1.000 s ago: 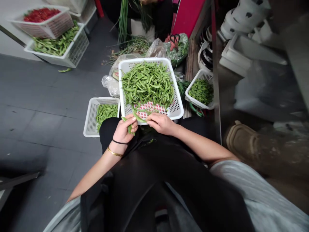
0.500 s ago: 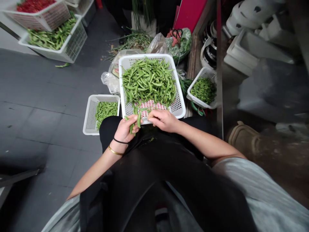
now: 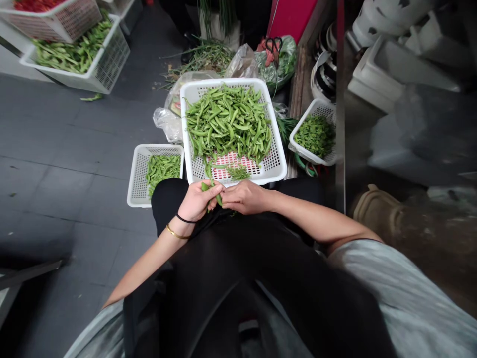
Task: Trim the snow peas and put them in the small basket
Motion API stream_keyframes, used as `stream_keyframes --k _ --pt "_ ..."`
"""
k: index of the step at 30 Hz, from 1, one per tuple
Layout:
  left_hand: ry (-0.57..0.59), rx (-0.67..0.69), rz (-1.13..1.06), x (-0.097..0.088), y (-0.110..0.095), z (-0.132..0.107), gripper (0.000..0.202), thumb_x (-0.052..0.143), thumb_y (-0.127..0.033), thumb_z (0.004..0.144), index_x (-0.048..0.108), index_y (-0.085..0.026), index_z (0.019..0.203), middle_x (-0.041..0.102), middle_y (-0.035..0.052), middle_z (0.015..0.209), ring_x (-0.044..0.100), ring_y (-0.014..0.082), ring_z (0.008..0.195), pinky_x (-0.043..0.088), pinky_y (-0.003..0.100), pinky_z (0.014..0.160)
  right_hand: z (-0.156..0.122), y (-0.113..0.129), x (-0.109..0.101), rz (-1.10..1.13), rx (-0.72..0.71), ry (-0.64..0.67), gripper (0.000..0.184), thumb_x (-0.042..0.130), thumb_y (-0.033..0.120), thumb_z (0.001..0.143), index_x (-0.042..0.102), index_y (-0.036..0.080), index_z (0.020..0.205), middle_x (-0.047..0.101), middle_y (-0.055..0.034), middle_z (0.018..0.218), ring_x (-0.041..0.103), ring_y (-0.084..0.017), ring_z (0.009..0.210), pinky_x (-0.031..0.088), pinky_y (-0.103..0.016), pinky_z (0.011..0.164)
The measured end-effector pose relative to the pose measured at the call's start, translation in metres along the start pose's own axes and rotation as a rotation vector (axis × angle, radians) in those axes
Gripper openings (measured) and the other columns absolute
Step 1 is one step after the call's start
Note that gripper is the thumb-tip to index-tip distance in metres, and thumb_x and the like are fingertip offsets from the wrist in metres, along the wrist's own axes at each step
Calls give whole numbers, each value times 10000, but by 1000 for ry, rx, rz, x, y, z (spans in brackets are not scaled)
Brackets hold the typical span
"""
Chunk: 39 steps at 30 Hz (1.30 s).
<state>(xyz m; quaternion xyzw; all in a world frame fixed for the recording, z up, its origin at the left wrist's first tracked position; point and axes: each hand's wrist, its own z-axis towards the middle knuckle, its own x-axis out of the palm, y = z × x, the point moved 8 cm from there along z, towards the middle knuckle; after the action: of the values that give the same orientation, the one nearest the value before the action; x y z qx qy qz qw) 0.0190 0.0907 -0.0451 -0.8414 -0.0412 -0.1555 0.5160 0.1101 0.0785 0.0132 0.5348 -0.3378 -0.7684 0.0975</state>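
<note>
My left hand is closed around a few green pea pods above my lap, at the front edge of a large white basket. The fingertips of my right hand are pinched together against the end of one of these pods, touching the left fingers. A heap of pea pods fills the back and middle of the basket. In its front part lies a small pile of thin green trimmings. Beside my left knee, a smaller white basket holds more pods.
At right stands a white basket of leafy greens beside a metal edge. Behind the large basket are plastic bags, scissors and loose green stalks. Stacked baskets stand at upper left; a person's dark-clothed legs show at the top.
My right hand has come down and left from the basket's front edge to meet the pods in my left hand. The pile of trimmings is now uncovered. The view has shifted slightly.
</note>
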Motion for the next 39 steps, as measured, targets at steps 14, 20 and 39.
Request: stream_keyframes --k 14,20,39 --pt "281 -140 -130 12 4 -5 321 752 -375 694 628 -114 832 559 -5 494 346 30 297 263 143 295 -36 -51 -72 47 487 -415 280 498 394 888 639 153 920 640 -63 837 598 -162 752 483 -293 709" --pt "303 -118 122 14 1 -3 289 745 -396 686 618 -144 746 599 6 518 352 43 288 244 160 288 -2 -10 -24 -366 164 5 262 385 253 947 607 133 1019 614 -116 868 578 -210 846 443 -337 755" --pt "-339 468 274 -49 -59 0 219 785 -252 649 671 -196 828 617 2 681 525 104 560 432 216 560 30 -87 -7 1029 436 -92 369 537 479 867 556 127 761 600 15 571 600 -94 532 481 -201 508"
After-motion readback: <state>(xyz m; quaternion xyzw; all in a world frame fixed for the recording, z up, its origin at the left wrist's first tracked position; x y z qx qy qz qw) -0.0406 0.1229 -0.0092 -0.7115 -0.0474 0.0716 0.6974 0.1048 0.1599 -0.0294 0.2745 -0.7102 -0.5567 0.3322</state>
